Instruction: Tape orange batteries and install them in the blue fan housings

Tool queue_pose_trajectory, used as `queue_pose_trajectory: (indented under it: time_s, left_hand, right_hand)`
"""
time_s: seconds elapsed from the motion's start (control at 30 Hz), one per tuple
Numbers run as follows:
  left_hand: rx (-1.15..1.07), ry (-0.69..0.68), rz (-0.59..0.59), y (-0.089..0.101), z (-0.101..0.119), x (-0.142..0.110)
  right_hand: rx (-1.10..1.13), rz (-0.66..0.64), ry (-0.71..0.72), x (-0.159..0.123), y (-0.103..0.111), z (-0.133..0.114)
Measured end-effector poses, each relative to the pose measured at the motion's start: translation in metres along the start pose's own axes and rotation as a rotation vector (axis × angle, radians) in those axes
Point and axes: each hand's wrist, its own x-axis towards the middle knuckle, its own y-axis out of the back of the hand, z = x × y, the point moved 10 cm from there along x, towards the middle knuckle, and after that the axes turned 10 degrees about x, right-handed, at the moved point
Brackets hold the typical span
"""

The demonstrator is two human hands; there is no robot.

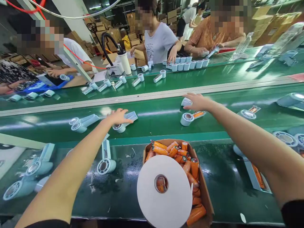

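Head view: the left hand (pixel 120 117) is open, fingers spread, over 1 pale blue housing (pixel 119 128); the right hand (pixel 196 102), also open, is at 1 pale piece (pixel 186 102). Firm contact: cannot tell. Just nearer the body than the right hand, 1 orange-filled housing (pixel 186 119) could be knocked by a low wrist; loose fingertip pinches could let smooth, round ends roll.

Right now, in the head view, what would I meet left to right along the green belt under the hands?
Clustered pale-blue pieces, left hand, right hand, pale-blue piece with orange insert, larger pale-blue piece.
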Motion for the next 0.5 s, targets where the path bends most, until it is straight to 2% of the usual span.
queue_pose_trajectory:
  time_s: [0.07, 0.13, 0.23, 0.3, 0.37, 0.4, 0.5]
  left_hand:
    - [0.029, -0.062, -0.034, -0.013, -0.006, -0.008]
    - [0.026, -0.098, 0.007, -0.013, -0.001, -0.016]
    - [-0.008, -0.105, 0.092, -0.004, 0.010, -0.037]
    - [-0.030, -0.113, 0.156, 0.003, 0.017, -0.060]
    - [-0.037, -0.144, 0.163, 0.001, 0.026, -0.087]
    - [-0.031, -0.163, 0.131, -0.004, 0.030, -0.100]
    - [0.001, -0.167, -0.039, -0.030, 0.031, -0.130]
  right_hand:
    - [-0.069, -0.080, -0.042, 0.019, -0.015, -0.010]
    - [-0.122, -0.111, -0.098, 0.027, -0.019, -0.010]
    - [-0.092, -0.047, -0.096, 0.021, -0.003, -0.015]
    - [0.014, 0.028, -0.021, 0.006, 0.016, -0.034]
    - [0.164, 0.114, 0.050, -0.015, 0.036, -0.065]
    - [0.239, 0.149, 0.081, -0.026, 0.043, -0.085]
    - [0.386, 0.183, 0.211, -0.053, 0.046, -0.168]
